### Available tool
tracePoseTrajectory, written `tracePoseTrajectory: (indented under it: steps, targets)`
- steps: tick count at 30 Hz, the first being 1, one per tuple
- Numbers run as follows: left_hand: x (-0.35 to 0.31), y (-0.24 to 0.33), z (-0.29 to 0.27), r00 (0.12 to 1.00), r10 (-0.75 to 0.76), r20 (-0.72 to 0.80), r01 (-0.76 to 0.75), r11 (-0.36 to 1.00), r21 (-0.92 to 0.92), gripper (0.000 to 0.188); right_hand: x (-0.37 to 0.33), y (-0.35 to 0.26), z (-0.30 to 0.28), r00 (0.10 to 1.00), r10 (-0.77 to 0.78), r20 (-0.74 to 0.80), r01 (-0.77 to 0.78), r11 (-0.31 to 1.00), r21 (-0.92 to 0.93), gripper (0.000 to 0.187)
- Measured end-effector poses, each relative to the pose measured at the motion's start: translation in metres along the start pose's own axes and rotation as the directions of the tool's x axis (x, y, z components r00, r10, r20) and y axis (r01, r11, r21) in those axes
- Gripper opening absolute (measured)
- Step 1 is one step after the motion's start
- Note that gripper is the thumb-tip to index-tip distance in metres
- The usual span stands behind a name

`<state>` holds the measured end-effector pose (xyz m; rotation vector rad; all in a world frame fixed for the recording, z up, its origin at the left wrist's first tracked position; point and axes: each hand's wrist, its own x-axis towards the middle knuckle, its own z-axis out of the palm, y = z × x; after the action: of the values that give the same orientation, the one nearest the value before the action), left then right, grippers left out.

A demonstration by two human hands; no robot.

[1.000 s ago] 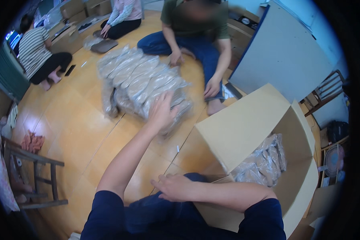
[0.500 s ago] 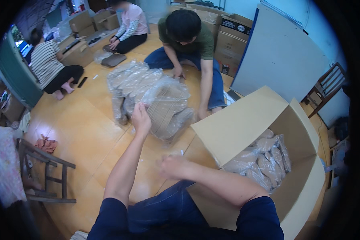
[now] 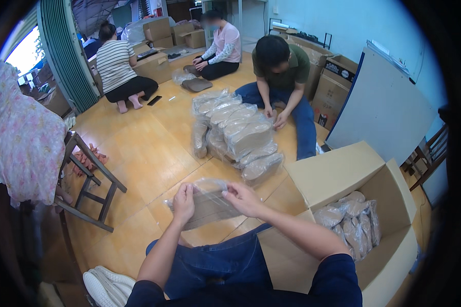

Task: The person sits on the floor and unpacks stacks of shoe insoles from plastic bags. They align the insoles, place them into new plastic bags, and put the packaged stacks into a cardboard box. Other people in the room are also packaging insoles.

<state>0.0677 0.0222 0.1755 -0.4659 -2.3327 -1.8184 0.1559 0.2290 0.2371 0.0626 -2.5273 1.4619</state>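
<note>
The wooden floor (image 3: pixel 138 148) stretches ahead of both hands. To the right of the right hand an open cardboard box (image 3: pixel 343 179) lies on its side, with several bagged items (image 3: pixel 351 222) stacked inside. Beyond the hands, well apart from them, a heap of clear-wrapped packs (image 3: pixel 238 135) sits on the floor, and a person in a green shirt (image 3: pixel 287 66) kneels just behind it, hands on the pile. Left of the left hand stands a wooden chair (image 3: pixel 89 187). Between the hands is a flat brown piece in a clear plastic bag (image 3: pixel 207 204), held above the lap. The left hand (image 3: pixel 183 203) grips its left edge; the right hand (image 3: pixel 243 198) pinches its upper right edge.
</note>
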Motion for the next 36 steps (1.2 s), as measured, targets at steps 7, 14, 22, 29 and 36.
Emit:
tracePoseTrajectory:
  steps: [7, 14, 22, 29, 36]
  targets:
    - [0.033, -0.026, -0.009, 0.98, 0.047, 0.192, -0.077, 0.985, 0.155, 0.023, 0.026, 0.048, 0.083, 0.911, 0.412, -0.016, -0.291, 0.669, 0.684, 0.037]
    - [-0.02, -0.103, -0.001, 0.92, -0.194, 0.341, 0.072, 0.938, 0.34, 0.02, -0.062, 0.124, 0.183, 0.703, 0.711, 0.02, -0.671, 0.655, 0.348, 0.021]
    - [-0.042, -0.141, 0.01, 0.962, -0.21, 0.171, 0.165, 0.955, 0.246, 0.018, -0.085, 0.127, 0.195, 0.905, 0.412, 0.103, -0.421, 0.837, 0.35, 0.032]
    - [-0.034, -0.152, 0.016, 0.971, -0.213, -0.112, 0.238, 0.916, 0.322, 0.034, -0.076, 0.121, 0.15, 0.988, 0.136, -0.08, -0.15, 0.966, -0.209, 0.039]
    - [-0.014, -0.197, 0.025, 0.744, -0.648, -0.16, 0.573, 0.743, -0.347, 0.059, -0.051, 0.155, 0.193, 0.93, 0.348, 0.118, -0.322, 0.926, -0.199, 0.045]
